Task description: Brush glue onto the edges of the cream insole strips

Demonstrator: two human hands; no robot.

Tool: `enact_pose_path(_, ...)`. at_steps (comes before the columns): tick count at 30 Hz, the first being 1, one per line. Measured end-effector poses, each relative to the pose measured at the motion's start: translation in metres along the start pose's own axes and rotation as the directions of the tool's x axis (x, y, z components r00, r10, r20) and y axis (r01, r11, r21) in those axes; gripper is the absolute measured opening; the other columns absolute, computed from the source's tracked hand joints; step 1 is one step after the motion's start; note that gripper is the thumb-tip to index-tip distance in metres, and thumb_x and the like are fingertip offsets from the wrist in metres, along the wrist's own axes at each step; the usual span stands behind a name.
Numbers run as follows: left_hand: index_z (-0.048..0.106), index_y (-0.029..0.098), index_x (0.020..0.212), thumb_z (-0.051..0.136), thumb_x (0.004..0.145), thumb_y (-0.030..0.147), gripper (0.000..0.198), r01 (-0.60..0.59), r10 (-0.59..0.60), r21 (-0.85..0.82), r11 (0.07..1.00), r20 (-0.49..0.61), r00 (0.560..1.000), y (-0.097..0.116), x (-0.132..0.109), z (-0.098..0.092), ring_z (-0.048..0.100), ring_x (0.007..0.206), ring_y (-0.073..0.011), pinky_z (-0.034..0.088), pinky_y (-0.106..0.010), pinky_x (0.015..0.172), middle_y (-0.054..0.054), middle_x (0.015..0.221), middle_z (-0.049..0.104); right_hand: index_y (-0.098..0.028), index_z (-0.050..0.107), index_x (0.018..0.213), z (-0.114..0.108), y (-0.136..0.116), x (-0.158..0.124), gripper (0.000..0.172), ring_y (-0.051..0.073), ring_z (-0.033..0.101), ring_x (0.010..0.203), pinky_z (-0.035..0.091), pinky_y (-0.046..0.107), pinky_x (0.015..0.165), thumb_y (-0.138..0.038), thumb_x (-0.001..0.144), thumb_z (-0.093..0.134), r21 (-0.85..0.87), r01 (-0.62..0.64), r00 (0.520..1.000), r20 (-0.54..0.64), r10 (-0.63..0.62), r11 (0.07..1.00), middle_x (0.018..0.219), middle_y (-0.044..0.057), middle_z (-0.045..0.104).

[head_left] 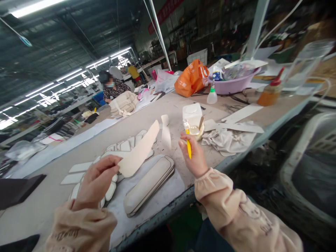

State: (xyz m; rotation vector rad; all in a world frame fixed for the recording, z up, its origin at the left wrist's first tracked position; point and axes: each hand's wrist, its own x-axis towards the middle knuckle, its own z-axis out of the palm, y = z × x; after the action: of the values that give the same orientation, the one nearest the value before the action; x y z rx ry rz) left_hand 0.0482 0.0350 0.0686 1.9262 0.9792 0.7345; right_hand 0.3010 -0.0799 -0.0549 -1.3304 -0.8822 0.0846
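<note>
Between the thumb and fingers of my left hand is one end of a long cream strip, its other end tilted up over the table. My right hand grips a yellow-handled tool; the tool's tip is hard to make out near a small open white container with a stick in it. Below the strip lies a stack of rounded cream pieces on a white sheet. More such pieces are fanned out around and behind my left hand. A curled narrow strip rests farther back.
Crumpled cloth lies right of the container. Behind are an orange bag, a lilac basin, a green-tipped bottle and a red-capped bottle. A white crate stands at right. Across the table a person works.
</note>
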Motion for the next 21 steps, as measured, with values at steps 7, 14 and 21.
enact_pose_path(7,0.063,0.018,0.072,0.072,0.069,0.024,0.011,0.135,-0.106,-0.439,0.888,0.092,0.99,-0.026,-0.074,0.003,0.058,0.072,-0.0175,0.047,-0.026,0.062,-0.003,0.078,0.062,-0.026,0.044,0.106,0.035,0.0,-0.022,0.035,0.022,0.067,0.095,0.059,0.039,0.074,-0.053,0.086,0.055,0.24,-0.341,0.926,0.253,0.28,0.909,0.136,0.011,0.053)
enact_pose_path(14,0.062,0.018,0.069,0.068,0.066,0.018,0.007,0.066,0.013,-0.719,0.692,0.103,0.995,-0.005,-0.074,0.039,0.059,0.068,-0.0177,0.049,-0.029,0.059,-0.002,0.073,0.063,-0.027,0.039,0.098,0.032,-0.012,-0.025,0.041,0.017,0.07,0.079,0.059,0.037,0.071,-0.056,0.079,0.062,0.374,-0.541,0.825,0.408,0.391,0.753,0.132,0.008,0.055)
enact_pose_path(21,0.062,0.019,0.067,0.069,0.064,0.017,0.007,-0.088,0.024,-0.757,0.648,-0.096,0.995,0.009,-0.057,0.055,0.054,0.063,-0.0138,0.048,-0.026,0.06,0.0,0.065,0.057,-0.027,0.036,0.102,0.012,-0.015,-0.024,0.044,0.02,0.065,0.105,0.05,0.045,0.093,-0.04,0.078,0.07,0.381,-0.247,0.855,0.518,0.016,0.891,0.141,0.013,0.049)
